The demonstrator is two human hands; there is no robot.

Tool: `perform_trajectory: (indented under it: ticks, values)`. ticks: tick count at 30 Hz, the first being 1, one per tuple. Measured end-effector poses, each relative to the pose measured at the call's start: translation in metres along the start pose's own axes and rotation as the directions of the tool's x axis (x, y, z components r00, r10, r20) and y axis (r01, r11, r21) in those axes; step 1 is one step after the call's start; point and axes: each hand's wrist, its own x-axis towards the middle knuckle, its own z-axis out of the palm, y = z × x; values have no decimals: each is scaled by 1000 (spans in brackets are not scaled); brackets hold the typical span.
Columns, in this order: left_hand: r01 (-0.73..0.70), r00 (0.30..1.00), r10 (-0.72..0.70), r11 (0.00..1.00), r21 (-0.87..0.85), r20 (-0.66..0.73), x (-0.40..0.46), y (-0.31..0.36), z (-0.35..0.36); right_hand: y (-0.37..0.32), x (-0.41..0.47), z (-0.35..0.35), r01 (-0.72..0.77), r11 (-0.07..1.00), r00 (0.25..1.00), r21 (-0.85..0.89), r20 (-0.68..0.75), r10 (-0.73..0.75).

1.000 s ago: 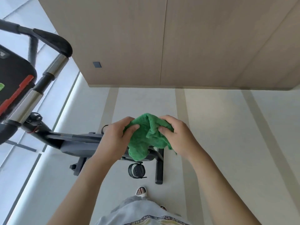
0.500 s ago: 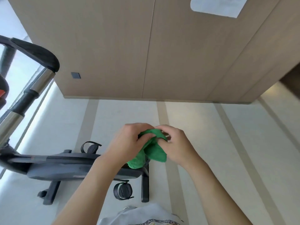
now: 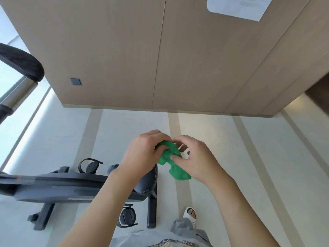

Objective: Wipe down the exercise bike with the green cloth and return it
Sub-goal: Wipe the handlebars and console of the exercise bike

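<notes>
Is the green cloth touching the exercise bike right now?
No, the green cloth is bunched between the left hand and right hand, held in the air above the exercise bike.

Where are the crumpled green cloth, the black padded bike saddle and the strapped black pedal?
Green cloth point(image 3: 179, 172), head view, hanging lower fold.
Black saddle point(image 3: 148, 182), head view, stitched side.
Black pedal point(image 3: 127, 216), head view, strap.

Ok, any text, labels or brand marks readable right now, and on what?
White paper sheet on the wooden wall panel: faint print lines, too blurred to read.
Black exercise bike: a reddish mark, no legible lettering.
Crumpled green cloth: no text.
</notes>
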Motion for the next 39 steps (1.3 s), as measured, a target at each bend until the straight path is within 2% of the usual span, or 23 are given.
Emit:
perform_trajectory:
  ticks: [4,11,15,20,24,32,39]
  values:
    - [62,998,-62,997,44,7,31,13,33,35,25,-17,18,998,999,67,39,-21]
    - [97,995,-99,993,72,26,97,33,106,129,63,-83,77,996,997,46,10,-78]
    - [164,985,-169,977,137,22,131,42,148,182,77,-116,84,990,996,112,30,-88]
    - [165,984,-173,970,177,32,167,65,190,231,86,-151,61,979,998,193,12,-65]
    - [147,986,-161,968,205,52,192,81,210,254,82,-173,48,970,998,236,-55,-36]
    - [93,992,-109,970,226,57,235,94,232,282,99,-203,51,980,985,193,-173,-17]
    - [108,994,-111,971,212,4,258,64,226,284,146,-190,55,991,991,124,-132,-38]
